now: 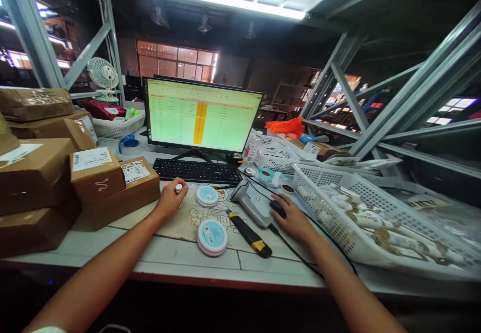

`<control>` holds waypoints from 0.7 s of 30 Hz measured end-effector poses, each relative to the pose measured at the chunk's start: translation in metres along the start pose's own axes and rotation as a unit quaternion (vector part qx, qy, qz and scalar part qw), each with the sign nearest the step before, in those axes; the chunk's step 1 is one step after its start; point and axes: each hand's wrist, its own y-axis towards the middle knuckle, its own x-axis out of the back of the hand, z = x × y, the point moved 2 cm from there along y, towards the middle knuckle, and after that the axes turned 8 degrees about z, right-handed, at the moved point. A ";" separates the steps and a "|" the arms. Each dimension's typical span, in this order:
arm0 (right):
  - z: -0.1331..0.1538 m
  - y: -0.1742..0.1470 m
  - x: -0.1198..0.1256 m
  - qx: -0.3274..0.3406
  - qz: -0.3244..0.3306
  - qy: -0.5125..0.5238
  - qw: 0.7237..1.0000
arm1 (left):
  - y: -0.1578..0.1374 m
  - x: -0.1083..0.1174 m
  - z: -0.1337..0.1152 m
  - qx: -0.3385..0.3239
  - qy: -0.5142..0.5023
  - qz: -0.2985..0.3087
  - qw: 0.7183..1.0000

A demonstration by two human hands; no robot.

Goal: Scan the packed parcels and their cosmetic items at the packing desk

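Note:
My left hand (171,200) rests on the desk mat (150,223), its fingers closed round a small white cylindrical object (178,189), mostly hidden. Over a black computer mouse (278,209) lies my right hand (295,218), fingers wrapped on it. Between the hands are two round tubs with pale blue labels, a farther tub (206,196) and a nearer tub (212,237). A black and yellow utility knife (250,234) lies right of the nearer tub. Beside the mouse sits a grey handheld scanner (253,204) with a cable.
A lit monitor (203,115) showing a spreadsheet stands behind a black keyboard (195,171). Cardboard boxes (116,188) are stacked at left. A white basket (319,198) holding white items borders the right arm. A tape roll (266,174) lies near the keyboard's right end.

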 end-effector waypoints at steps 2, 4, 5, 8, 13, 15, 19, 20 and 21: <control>-0.014 -0.006 -0.012 0.018 -0.013 0.022 1.000 | 0.000 0.000 0.000 0.001 0.018 -0.002 1.000; -0.020 -0.011 -0.021 0.009 -0.030 0.032 0.999 | 0.001 0.000 0.000 0.001 0.028 -0.003 1.000; -0.021 -0.013 -0.024 -0.004 -0.036 0.032 0.999 | 0.001 0.000 0.001 0.001 0.029 -0.005 1.000; -0.023 -0.015 -0.025 -0.040 -0.025 0.032 0.998 | 0.001 0.001 0.001 -0.002 0.034 -0.017 0.999; -0.020 -0.017 -0.021 -0.090 -0.010 0.032 0.995 | 0.000 0.003 -0.002 -0.009 0.051 -0.024 0.998; -0.017 -0.018 -0.020 -0.102 -0.011 0.023 0.994 | -0.001 0.005 -0.003 -0.021 0.077 -0.040 0.996; -0.011 -0.017 -0.019 -0.126 -0.006 0.003 0.992 | -0.003 0.009 -0.007 -0.074 0.134 -0.080 0.985; -0.010 -0.017 -0.018 -0.131 -0.003 0.001 0.991 | -0.004 0.010 -0.009 -0.097 0.149 -0.094 0.980; -0.008 -0.018 -0.017 -0.136 -0.001 -0.001 0.991 | -0.005 0.011 -0.012 -0.127 0.168 -0.109 0.971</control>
